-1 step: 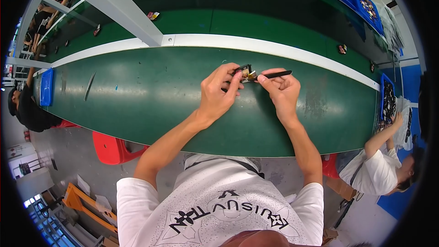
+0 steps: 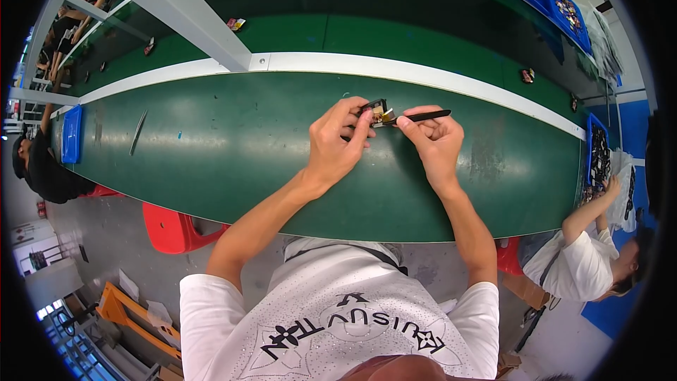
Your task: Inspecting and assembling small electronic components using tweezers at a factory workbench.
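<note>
While the left hand (image 2: 336, 137) grips a part (image 2: 379, 111), a bin (image 2: 589, 140) holds dark pieces (image 2: 601, 152).

We look through the left of two wide fisheye cameras worn on the person's head, facing steeply down and forward, so that the white shirt (image 2: 338, 296) fills the lower edge close beneath us. Farther out, near the middle, we see the left fingers (image 2: 362, 128) and the right fingers (image 2: 412, 130) from above, over the green bench (image 2: 240, 155). Toward the dark round rim we take in much of the room, the bench's long edges bending into arcs.
</note>
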### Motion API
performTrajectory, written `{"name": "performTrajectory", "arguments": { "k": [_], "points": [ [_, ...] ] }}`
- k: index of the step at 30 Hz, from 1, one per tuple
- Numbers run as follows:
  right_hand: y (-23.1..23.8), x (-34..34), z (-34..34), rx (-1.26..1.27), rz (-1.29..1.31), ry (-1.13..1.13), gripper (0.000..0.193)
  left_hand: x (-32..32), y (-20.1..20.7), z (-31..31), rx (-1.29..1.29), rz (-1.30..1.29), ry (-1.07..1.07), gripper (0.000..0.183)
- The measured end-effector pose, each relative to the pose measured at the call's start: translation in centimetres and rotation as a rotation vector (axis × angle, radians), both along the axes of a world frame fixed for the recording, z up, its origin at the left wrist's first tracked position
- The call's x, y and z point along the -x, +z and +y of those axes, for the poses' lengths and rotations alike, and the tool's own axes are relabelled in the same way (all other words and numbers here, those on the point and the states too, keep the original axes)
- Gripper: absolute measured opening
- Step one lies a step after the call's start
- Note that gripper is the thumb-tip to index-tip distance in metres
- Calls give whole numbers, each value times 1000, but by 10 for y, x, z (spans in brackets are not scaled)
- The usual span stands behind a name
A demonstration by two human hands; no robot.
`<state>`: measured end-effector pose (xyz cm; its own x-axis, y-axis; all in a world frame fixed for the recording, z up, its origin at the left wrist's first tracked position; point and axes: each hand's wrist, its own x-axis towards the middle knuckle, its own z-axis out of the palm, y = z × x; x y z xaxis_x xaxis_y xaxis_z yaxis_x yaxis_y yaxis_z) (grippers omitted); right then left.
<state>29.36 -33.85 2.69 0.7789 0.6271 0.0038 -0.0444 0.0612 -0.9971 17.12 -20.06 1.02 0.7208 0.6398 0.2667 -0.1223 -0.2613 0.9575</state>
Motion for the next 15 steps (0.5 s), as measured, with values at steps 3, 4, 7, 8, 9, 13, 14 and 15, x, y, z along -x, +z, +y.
{"name": "performTrajectory", "arguments": {
  "k": [3,4,7,8,9,13,14,15],
  "points": [
    [-10,-1,-4,0,-267,-28,15,-1,0,2,56,3,15,17],
    [-10,0,-4,0,-268,-27,15,-1,1,2,56,2,15,17],
    [-7,3,-1,-51,-361,-66,13,-1,2,4,87,14,17,17],
    [-6,4,-1,-41,-371,-70,14,-1,1,4,93,16,13,17],
    [-6,4,-1,-32,-382,-75,14,-1,1,4,99,17,9,17],
    [-7,3,1,9,-398,-78,15,0,1,2,96,21,5,17],
    [-8,3,1,15,-402,-77,15,0,1,2,93,20,2,17],
    [-9,2,1,21,-406,-76,16,0,1,2,91,20,0,17]
  ]
}}
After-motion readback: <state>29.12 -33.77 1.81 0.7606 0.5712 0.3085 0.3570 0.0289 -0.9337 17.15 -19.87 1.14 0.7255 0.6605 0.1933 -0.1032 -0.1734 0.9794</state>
